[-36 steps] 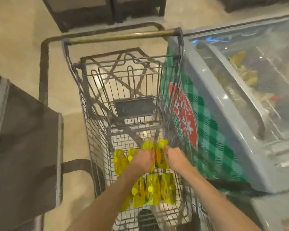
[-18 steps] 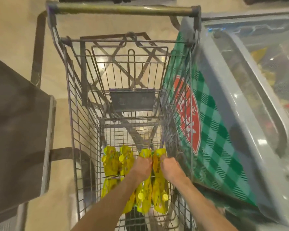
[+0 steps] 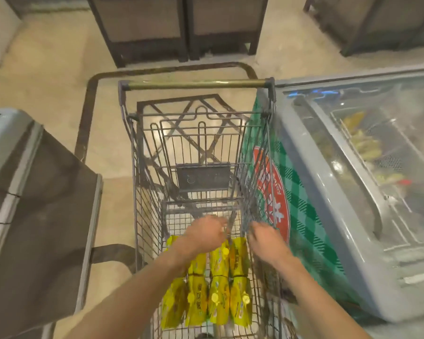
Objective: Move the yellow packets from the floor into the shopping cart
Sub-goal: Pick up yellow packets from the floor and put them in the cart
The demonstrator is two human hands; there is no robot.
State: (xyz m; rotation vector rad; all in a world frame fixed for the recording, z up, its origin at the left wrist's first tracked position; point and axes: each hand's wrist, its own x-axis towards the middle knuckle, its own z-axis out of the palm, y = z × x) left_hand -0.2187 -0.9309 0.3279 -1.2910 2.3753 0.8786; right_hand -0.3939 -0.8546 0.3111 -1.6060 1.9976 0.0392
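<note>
Several yellow packets (image 3: pixel 217 289) lie in two rows on the wire floor of the shopping cart (image 3: pixel 146 216), at its near end. Both my hands hover just above the far ends of the packets. My left hand (image 3: pixel 202 234) has its fingers loosely curled and holds nothing that I can see. My right hand (image 3: pixel 263 239) hangs beside the cart's right wall with its fingers relaxed and pointing forward, also empty. My left forearm hides part of the left packets.
A chest freezer (image 3: pixel 353 192) with a glass lid and a green checked side stands tight against the cart's right. A grey-brown cabinet (image 3: pixel 34 216) stands to the left. Dark display stands (image 3: pixel 176 28) are at the back, across beige floor.
Both hands have let go of the yellow packets and lifted away from them. The packets now lie flat on the cart's floor. The view has tilted up.
</note>
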